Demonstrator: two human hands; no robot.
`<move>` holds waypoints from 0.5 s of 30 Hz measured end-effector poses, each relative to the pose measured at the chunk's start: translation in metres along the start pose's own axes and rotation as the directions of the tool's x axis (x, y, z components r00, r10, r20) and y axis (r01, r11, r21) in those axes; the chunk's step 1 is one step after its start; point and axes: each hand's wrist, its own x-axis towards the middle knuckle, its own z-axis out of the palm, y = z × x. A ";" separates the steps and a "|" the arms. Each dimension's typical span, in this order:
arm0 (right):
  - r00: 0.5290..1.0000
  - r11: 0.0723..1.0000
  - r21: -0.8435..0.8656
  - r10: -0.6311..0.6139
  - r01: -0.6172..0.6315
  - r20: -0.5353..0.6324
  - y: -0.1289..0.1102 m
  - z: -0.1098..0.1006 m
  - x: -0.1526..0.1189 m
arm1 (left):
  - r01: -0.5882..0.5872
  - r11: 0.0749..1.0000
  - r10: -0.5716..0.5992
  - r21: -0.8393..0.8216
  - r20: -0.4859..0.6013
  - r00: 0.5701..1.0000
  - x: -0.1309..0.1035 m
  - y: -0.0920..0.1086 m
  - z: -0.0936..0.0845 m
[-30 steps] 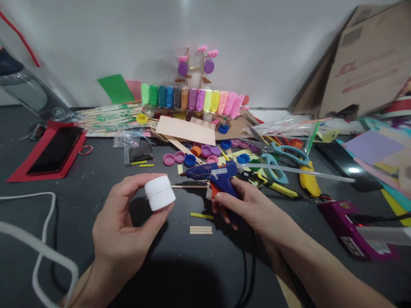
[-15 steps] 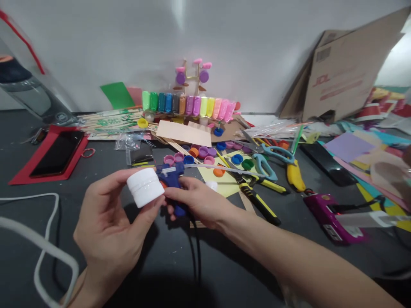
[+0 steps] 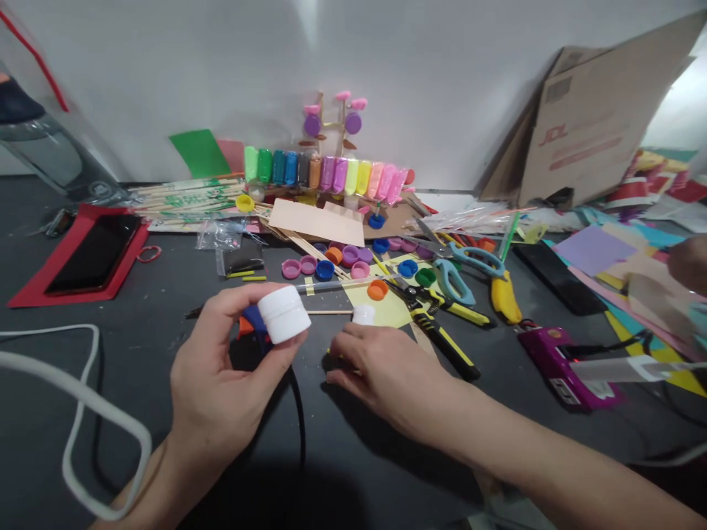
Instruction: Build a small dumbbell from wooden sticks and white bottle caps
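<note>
My left hand [image 3: 221, 383] pinches a small white round tub [image 3: 284, 315] between thumb and fingers, holding it tilted above the dark table. Behind that hand lies a blue glue gun [image 3: 255, 319] with an orange trigger, mostly hidden; its clear glue stick [image 3: 331, 285] sticks out to the right, and a black cord [image 3: 300, 412] runs toward me. My right hand [image 3: 381, 368] is low over the table, right of the tub, its fingers curled round something small and dark with a bit of yellow; most of it is hidden. Just beyond it is a white cap [image 3: 363, 316].
Coloured bottle caps [image 3: 325, 270], yellow-black pliers [image 3: 442, 338] and blue-handled scissors [image 3: 456, 280] lie beyond my hands. Clay packets [image 3: 325, 174] line the wall. A purple power strip [image 3: 571, 368] is at right, a phone [image 3: 93, 254] at left, with a white cable [image 3: 82, 397] nearer.
My right hand has let go of the glue gun, which now lies behind my left hand, and has moved to the right, down at the table. My left hand has shifted right with the tub.
</note>
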 end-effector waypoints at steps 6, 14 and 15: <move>0.980 0.932 -0.336 -0.175 0.135 -0.090 0.008 0.026 -0.025 | -0.010 1.000 0.007 0.018 0.112 0.994 -0.007 0.001 0.006; 0.966 0.994 0.003 -0.109 0.113 -0.234 0.021 0.008 -0.019 | 0.034 0.998 -0.042 0.044 0.190 0.981 -0.012 0.000 0.007; 0.961 0.988 0.132 -0.045 0.083 -0.272 0.022 0.004 -0.019 | 0.043 0.998 -0.053 0.056 0.197 0.979 -0.012 -0.001 0.007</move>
